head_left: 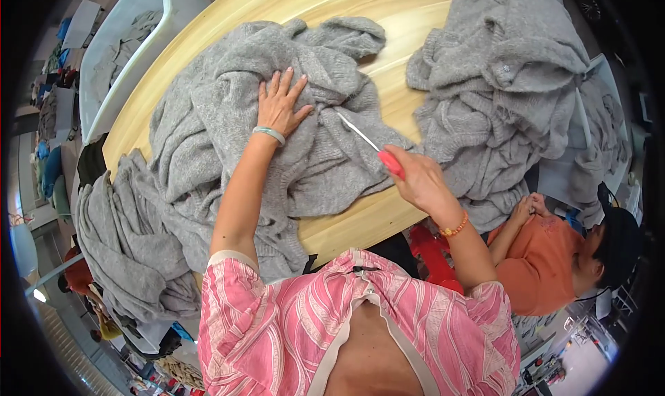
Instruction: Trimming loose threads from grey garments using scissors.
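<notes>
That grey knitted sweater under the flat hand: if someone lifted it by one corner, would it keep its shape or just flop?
The grey sweater would likely flop: it already lies in soft folds, and one part droops over the table edge. It probably wouldn't slide easily, since the left hand pins it flat with light pressure.

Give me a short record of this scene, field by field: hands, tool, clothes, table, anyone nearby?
left hand: flat on the grey sweater, fingers spread
right hand: grips a red-handled tool, its thin metal tip on the sweater
table: light wood
other knitwear: grey pile at right, grey garment hanging off the left edge
nearby: person in orange top, lower right
</notes>
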The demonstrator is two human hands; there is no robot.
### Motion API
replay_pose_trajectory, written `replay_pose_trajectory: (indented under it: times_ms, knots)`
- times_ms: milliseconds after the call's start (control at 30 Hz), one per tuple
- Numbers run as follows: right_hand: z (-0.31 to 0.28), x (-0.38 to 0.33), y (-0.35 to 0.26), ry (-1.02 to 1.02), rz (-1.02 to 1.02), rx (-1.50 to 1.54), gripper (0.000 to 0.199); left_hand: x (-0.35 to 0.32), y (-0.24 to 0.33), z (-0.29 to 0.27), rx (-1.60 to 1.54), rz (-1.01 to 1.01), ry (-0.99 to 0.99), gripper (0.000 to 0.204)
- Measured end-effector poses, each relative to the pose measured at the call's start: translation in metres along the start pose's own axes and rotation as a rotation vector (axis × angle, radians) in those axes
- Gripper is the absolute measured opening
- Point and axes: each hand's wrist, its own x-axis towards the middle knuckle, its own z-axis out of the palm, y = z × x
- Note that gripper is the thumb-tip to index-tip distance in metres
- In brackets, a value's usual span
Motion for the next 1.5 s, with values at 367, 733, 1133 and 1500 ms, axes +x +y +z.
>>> replay_pose_trajectory:
  times_ms: [367,733,1133,1500]
  knots:
    - [0.01,0.042,-0.017,-0.236,0.081,-0.091,0.026,-0.023,0.015,0.004,0.082,0.181,-0.094,0.079]
    - [0.05,-0.017,-0.026,-0.415,0.004,-0.097,0.026,-0.104,0.024,0.037,-0.203,0.105,-0.155,0.061]
    - [0.04,-0.03,-0.028,-0.069,0.065,0.034,0.023,-0.044,0.042,-0.007,-0.348,-0.057,0.145,0.068]
    - [0.026,-0.01,-0.029,-0.253,0.104,-0.187,0.027,-0.035,0.011,0.06,-0.566,-0.05,0.091,0.061]
